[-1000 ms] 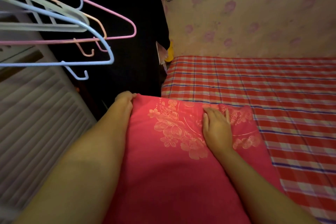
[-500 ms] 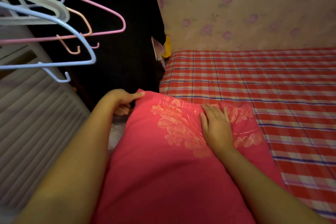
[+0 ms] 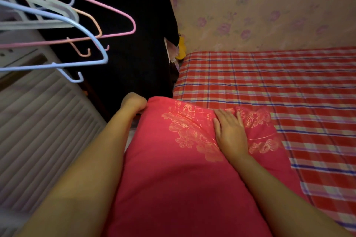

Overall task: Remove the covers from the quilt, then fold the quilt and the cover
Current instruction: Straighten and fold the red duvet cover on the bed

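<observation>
A folded red cover point(image 3: 173, 169) with a gold flower print lies in a thick bundle at the near left edge of the bed. My left hand point(image 3: 133, 103) is at its far left corner, fingers curled around the edge and mostly hidden behind the cloth. My right hand point(image 3: 230, 131) lies flat on top of the bundle, fingers straight and pressing on the printed part. I cannot tell whether a quilt is inside the bundle.
The bed has a red checked sheet point(image 3: 279, 86) stretching right and far. Plastic hangers point(image 3: 67, 31) hang close at the upper left. A black garment point(image 3: 125, 44) hangs beside the bed. A white slatted panel point(image 3: 38, 121) stands at left. Flowered wallpaper point(image 3: 269, 5) backs the bed.
My left hand shifted at the far left corner of the bundle and now curls around its edge. My right hand has stayed flat on top.
</observation>
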Action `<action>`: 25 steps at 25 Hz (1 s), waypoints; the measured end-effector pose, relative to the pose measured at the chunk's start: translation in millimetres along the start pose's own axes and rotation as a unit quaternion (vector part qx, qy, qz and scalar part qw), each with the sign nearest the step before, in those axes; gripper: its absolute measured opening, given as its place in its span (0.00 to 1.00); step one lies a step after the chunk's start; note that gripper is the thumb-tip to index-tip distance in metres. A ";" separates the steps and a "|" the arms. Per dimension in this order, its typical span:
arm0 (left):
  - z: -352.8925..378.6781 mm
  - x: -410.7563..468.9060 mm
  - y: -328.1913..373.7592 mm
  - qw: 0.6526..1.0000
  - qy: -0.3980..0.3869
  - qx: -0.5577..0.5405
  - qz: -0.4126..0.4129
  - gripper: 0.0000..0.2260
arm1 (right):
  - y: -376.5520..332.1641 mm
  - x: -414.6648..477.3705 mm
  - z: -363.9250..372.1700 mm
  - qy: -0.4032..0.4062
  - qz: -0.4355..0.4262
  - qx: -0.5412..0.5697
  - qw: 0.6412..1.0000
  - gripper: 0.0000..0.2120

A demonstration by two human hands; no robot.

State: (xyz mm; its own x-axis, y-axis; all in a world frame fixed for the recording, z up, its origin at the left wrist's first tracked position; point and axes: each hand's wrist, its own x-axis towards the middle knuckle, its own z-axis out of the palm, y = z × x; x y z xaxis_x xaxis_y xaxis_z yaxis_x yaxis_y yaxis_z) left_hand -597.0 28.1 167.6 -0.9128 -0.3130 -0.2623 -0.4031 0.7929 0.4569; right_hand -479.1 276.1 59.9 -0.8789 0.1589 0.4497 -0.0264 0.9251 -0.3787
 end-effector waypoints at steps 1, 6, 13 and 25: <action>1.4 -5.5 1.5 0.999 0.050 -0.004 -0.008 0.09 | -1.1 0.3 -1.3 0.010 -0.014 0.017 1.000 0.24; 44.8 -95.6 43.3 0.935 0.135 0.119 0.306 0.17 | -19.6 -6.1 -32.0 0.039 -0.250 0.133 0.958 0.18; 63.2 -73.0 -21.6 0.972 -0.059 0.175 0.147 0.32 | 57.2 51.8 -67.1 -0.348 -0.029 -0.163 0.923 0.43; 35.0 -191.8 -13.6 0.962 0.005 0.138 0.236 0.26 | -50.1 -11.8 -113.4 -0.206 -0.006 -0.015 0.978 0.21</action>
State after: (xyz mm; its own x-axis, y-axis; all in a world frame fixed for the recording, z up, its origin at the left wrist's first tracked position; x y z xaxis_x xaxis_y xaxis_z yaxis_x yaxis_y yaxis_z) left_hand -414.1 95.7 181.9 -0.9910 0.1121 -0.0729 0.0876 0.9561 0.2798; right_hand -413.4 266.9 165.2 -0.9962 0.0001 0.0871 -0.0304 0.9368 -0.3486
